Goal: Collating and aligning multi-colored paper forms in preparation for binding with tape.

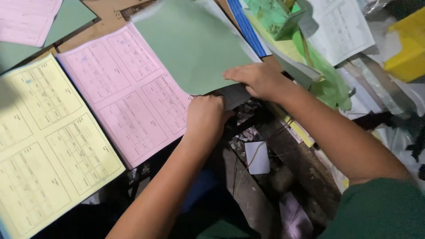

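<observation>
**Both hands on a green sheet at a messy paper bench**

While the view looks straight down at a cluttered wooden table (pixel 106 15), the person's 2 bare hands meet at the near corner of a plain green sheet (pixel 195 44). That sheet lies tilted across the middle of the table, its lower left edge overlapping a pink printed form (pixel 128 93). The left hand (pixel 206 117) is curled into a loose fist right at the sheet's bottom corner, fingers tucked under, so whether it actually pinches the paper can't be told. The right hand (pixel 256 79) lies flat, palm down, fingers closed together and pressing on the sheet's lower right edge over a dark grey sheet (pixel 234 95).

Left of the pink form sits a yellow printed form (pixel 44 141), edges touching. Up top there's a blue strip (pixel 248 26), a green box (pixel 276 20), a white printed page (pixel 341 26) and something yellow (pixel 407 44) at the far right. Below the hands is dark floor clutter with a small white card (pixel 257 157).
</observation>
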